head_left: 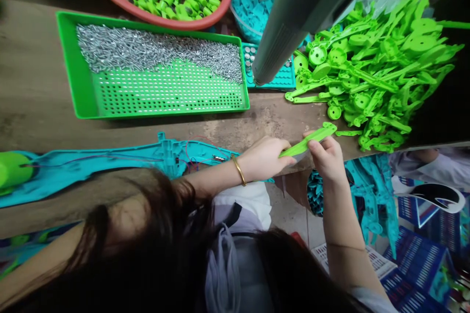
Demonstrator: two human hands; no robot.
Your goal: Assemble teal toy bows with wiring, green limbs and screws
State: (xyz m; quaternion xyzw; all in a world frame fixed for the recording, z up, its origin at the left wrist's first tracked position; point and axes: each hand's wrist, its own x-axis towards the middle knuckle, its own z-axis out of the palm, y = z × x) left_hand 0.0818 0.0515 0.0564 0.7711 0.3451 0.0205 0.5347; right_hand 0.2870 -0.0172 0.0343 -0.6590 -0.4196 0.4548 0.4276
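My left hand (267, 157), with a gold bangle at its wrist, pinches the lower left end of a long flat lime-green plastic part (306, 143). The upper right half of that part is gripped between the thumb and fingers of my right hand (326, 155). The part tilts up to the right above the table's front edge. A large pile of similar lime-green plastic parts (367, 68) lies beyond my right hand. Left of my hands rests a long blue plastic shell (139, 159) with thin red wires, a small spring and a green round piece (14, 171) at its far left end.
A green perforated tray (161, 113) of small metal screws or pins stands on the wooden table (268, 117). Behind are a red basin (216, 17) of green pieces and a blue tray (286, 80). A dark post (282, 29) slants overhead. Another person's sleeve (436, 168) shows right.
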